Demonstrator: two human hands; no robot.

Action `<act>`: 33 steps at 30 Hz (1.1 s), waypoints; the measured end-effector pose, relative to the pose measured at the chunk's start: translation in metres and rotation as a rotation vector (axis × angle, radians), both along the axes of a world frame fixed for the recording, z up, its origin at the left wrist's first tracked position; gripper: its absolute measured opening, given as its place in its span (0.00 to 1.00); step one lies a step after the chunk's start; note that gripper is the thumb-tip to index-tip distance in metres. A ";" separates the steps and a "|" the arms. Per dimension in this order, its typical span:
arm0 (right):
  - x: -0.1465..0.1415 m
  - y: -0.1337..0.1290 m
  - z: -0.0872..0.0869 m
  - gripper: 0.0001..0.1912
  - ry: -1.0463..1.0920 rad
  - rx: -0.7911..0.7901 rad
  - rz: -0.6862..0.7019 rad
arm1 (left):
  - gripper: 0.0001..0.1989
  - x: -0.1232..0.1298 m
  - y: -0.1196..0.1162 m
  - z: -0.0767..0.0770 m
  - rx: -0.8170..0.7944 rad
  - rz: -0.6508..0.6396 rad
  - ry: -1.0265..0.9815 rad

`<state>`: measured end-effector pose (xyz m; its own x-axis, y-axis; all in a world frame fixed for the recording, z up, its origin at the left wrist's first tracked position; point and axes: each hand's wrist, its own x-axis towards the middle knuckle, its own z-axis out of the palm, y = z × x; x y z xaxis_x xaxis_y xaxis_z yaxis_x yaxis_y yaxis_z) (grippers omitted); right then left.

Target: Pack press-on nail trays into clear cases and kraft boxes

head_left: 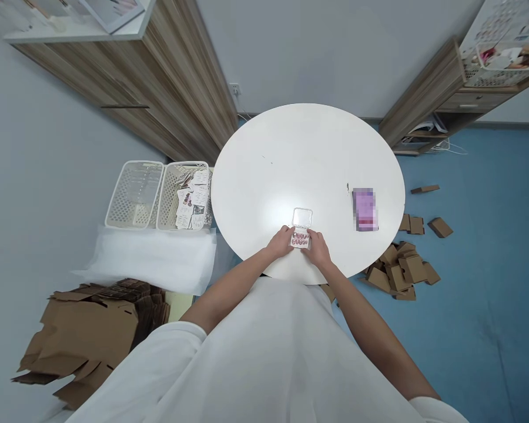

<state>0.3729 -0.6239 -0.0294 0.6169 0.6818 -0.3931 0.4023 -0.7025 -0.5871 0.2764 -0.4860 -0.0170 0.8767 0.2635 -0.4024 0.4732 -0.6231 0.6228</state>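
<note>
Curled narrow, the left hand (283, 241) grips the left edge of a small clear plastic case (301, 229) at the near side of the smooth white oval counter (300, 153), its see-through, round-cornered lid (302, 217) tipped open toward the far wall (308, 53), so the opened case's long axis runs straight away from the person while the glossy pink-red pieces (300, 239) inside sit in two crosswise rows. The right hand (318, 250) pinches the opposite edge; farther right lie a flat purple rectangle (365, 210), its face blurred, and brown cardboard boxes (401, 271) tumbled on the blue floor (476, 235).
</note>
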 end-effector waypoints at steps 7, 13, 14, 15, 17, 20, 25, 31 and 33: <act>0.002 -0.003 -0.008 0.36 -0.021 0.003 0.015 | 0.33 0.001 -0.002 -0.005 0.015 -0.009 0.006; 0.006 -0.003 -0.009 0.36 -0.009 0.019 0.031 | 0.32 -0.001 -0.001 -0.008 0.008 0.001 -0.007; 0.006 -0.003 -0.009 0.36 -0.008 0.019 0.033 | 0.32 -0.001 -0.001 -0.008 0.004 0.006 -0.010; 0.006 -0.003 -0.008 0.36 -0.008 0.017 0.033 | 0.32 -0.001 -0.002 -0.009 0.001 0.010 -0.013; 0.006 -0.003 -0.007 0.37 -0.008 0.013 0.031 | 0.33 -0.001 -0.002 -0.009 -0.010 0.023 -0.014; 0.004 -0.004 -0.004 0.38 0.005 0.017 0.021 | 0.34 -0.003 -0.003 -0.009 -0.052 0.074 -0.011; 0.003 -0.004 0.003 0.37 0.084 0.036 -0.041 | 0.28 -0.006 -0.005 -0.009 -0.129 0.179 -0.034; 0.004 0.000 0.004 0.34 0.172 0.051 -0.146 | 0.14 -0.005 -0.005 -0.011 -0.144 0.233 -0.075; 0.003 0.001 0.001 0.33 0.195 0.067 -0.194 | 0.16 -0.004 -0.005 -0.013 -0.168 0.285 -0.057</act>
